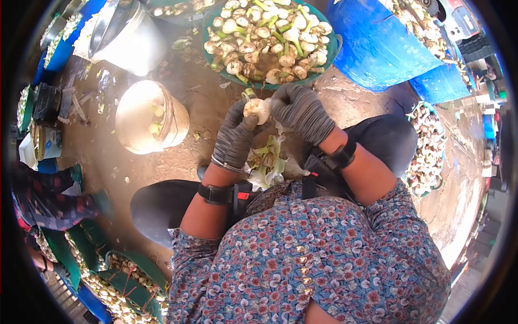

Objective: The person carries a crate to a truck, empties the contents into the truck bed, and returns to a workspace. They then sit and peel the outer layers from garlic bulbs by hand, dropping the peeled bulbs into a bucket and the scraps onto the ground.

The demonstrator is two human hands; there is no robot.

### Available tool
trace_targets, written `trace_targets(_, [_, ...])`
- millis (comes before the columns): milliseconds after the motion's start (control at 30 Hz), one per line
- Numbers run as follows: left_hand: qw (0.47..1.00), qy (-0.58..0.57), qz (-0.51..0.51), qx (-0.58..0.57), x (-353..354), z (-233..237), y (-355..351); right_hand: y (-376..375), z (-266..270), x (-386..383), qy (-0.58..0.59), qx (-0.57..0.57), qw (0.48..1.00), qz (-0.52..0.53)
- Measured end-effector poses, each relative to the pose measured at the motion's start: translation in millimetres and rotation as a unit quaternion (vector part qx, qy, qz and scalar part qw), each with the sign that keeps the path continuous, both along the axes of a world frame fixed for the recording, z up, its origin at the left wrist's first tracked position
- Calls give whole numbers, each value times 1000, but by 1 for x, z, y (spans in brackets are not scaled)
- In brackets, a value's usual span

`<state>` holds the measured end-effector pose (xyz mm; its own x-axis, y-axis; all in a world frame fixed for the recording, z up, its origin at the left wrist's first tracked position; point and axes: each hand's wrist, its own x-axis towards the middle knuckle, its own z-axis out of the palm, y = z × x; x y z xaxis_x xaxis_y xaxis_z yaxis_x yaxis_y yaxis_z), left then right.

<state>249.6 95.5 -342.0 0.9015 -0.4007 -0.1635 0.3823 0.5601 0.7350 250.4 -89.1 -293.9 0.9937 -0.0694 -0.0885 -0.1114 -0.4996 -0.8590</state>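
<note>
A round white garlic bulb point(256, 110) with brown marks and a short green stalk is between my two gloved hands. My left hand point(234, 135) is closed around its left and lower side, the thumb across the front. My right hand point(302, 110) is closed too, its fingers pinched at the bulb's right side; the fingertips are partly hidden. Just beyond my hands stands a green basin point(259, 85) heaped with garlic bulbs point(264, 38), their stalks cut short. Below my hands, peeled leaves and skins point(267, 162) lie between my legs.
To the left stands a white bucket point(181, 124) with a few pale pieces inside; a larger pale bucket point(143, 48) is behind it. Blue tubs point(372, 48) stand at right, near a basket of bulbs point(424, 146). Another person's dark sleeve point(48, 189) shows at far left, above filled green containers point(121, 283).
</note>
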Motion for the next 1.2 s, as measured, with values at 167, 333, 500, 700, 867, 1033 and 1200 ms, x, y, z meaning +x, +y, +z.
trace_targets(167, [996, 38, -37, -75, 7, 4, 8, -60, 12, 36, 47, -50, 982, -175])
trace_targets(333, [992, 0, -68, -102, 17, -10, 10, -54, 6, 21, -189, -205, 958, -59])
trace_targets(500, [992, -10, -102, 70, 7, 14, 3, -18, 16, 0, -320, -319, 870, 196])
trace_targets(700, [976, -89, -130, 148, 2, 14, 7, -8, -7, 1, -78, -112, 982, 129])
trace_targets(867, [932, -225, -161, 235, 6, -12, 13, -13, -14, 2, -43, -59, 991, 111])
trace_targets(1033, [949, -134, -147, 243, 9, -9, 6, -9, -15, -5, -180, -114, 971, 105])
trace_targets(1200, [835, -394, -67, 377, 7, 0, 4, -32, -45, 9, -100, -109, 967, 207])
